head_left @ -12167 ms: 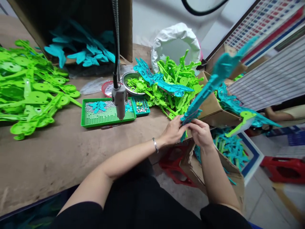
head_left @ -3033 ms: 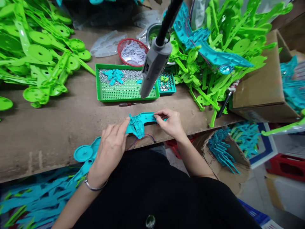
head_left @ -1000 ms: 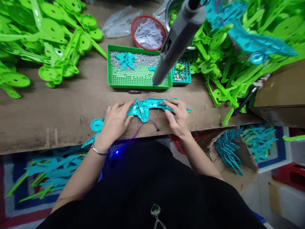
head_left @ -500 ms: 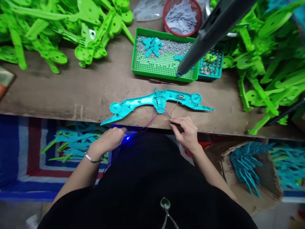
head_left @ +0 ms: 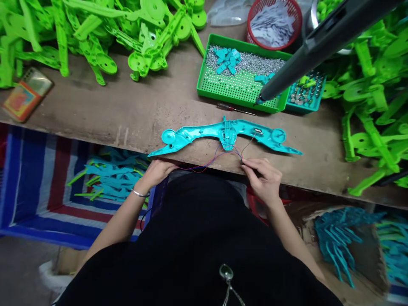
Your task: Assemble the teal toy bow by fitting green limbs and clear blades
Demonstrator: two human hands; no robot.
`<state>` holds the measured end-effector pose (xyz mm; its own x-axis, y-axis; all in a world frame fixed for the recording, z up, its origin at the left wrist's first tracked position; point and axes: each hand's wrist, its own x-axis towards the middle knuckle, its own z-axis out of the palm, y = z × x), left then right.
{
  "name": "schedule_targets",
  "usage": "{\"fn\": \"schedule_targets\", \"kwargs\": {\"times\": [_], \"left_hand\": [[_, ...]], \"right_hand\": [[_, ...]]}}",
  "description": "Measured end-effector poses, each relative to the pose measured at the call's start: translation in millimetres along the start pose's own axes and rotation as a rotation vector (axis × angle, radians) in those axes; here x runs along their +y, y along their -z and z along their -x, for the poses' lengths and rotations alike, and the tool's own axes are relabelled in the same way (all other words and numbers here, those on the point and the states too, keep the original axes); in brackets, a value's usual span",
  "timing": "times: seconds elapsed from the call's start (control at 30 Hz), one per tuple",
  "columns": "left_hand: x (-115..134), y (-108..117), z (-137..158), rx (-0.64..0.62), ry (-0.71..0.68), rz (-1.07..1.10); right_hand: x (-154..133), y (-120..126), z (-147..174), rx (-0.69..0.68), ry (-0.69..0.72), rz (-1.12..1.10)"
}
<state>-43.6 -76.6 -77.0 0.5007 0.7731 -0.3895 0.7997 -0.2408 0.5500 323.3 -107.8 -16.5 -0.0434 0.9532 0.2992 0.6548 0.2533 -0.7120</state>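
Note:
A turquoise bow-shaped plastic shell (head_left: 204, 131) lies on the table with its hollow side up. A small silvery metal part (head_left: 258, 132) sits in its right arm, with a thin wire running down from it. Thin red and blue wires (head_left: 213, 160) loop below the shell's middle, over the table edge. My right hand (head_left: 264, 176) pinches the wires between thumb and fingertips, just below the shell. At the table's front edge, my left hand (head_left: 158, 172) is closed on the other end of the wires; its fingertips are partly hidden.
Behind the shell lies a screwdriver (head_left: 236, 109), beside a green tray (head_left: 242, 100) of screws and turquoise pieces. A dark grey pole-like tool (head_left: 306, 55) hangs over the tray. Green plastic parts (head_left: 153, 29) are heaped left and right. A phone (head_left: 28, 94) lies at left.
The view has shifted left, so the phone shows fully. My left hand has risen to the table edge, and the wires now stretch towards it. A blue light near that hand is gone.

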Motion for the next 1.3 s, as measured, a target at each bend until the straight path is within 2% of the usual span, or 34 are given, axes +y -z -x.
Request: {"fn": "schedule_targets", "kwargs": {"times": [0.1, 0.2, 0.3, 0.4, 0.47, 0.57, 0.67, 0.73, 0.8, 0.87, 0.93, 1.0, 1.07, 1.17, 1.23, 1.3], "left_hand": [[7, 31, 27, -0.047, -0.088, 0.076], [24, 76, 55, -0.046, -0.103, 0.201], [49, 119, 76, 0.101, -0.154, 0.295], [72, 141, 80, 0.374, -0.015, 0.332], [82, 143, 73, 0.458, 0.016, 0.306], [91, 138, 55, 0.437, -0.039, 0.24], [99, 134, 40, 0.42, -0.083, 0.181], [104, 134, 35, 0.419, -0.083, 0.171], [108, 134, 32, 0.441, -0.059, 0.182], [109, 134, 30, 0.472, -0.029, 0.202], [107, 133, 28, 0.505, 0.003, 0.223], [102, 132, 26, 0.523, 0.042, 0.229], [97, 132, 23, 0.548, 0.059, 0.222], [89, 132, 20, 0.566, 0.041, 0.198], [86, 133, 18, 0.542, 0.013, 0.188], [85, 133, 17, 0.492, -0.01, 0.207]], "right_hand": [[1, 0, 3, 0.006, -0.029, 0.007], [4, -1, 6, -0.002, -0.108, -0.039], [4, -1, 6, -0.031, -0.143, -0.065], [2, -1, 4, -0.035, -0.153, -0.082], [2, 0, 3, -0.015, -0.196, -0.127], [4, 1, 1, 0.03, -0.254, -0.206], [4, 6, -2, 0.043, -0.221, -0.185], [-1, 9, -4, 0.074, -0.118, -0.049], [-13, 6, -6, 0.092, 0.064, 0.077], [-27, -4, -8, 0.003, 0.296, 0.122], [-40, -21, -12, -0.177, 0.481, 0.18], [-46, -40, -17, -0.308, 0.532, 0.307], [-46, -54, -22, -0.354, 0.514, 0.365], [-42, -54, -25, -0.281, 0.543, 0.281], [-42, -40, -21, -0.141, 0.578, 0.175], [-43, -18, -14, 0.015, 0.535, 0.062]]}}
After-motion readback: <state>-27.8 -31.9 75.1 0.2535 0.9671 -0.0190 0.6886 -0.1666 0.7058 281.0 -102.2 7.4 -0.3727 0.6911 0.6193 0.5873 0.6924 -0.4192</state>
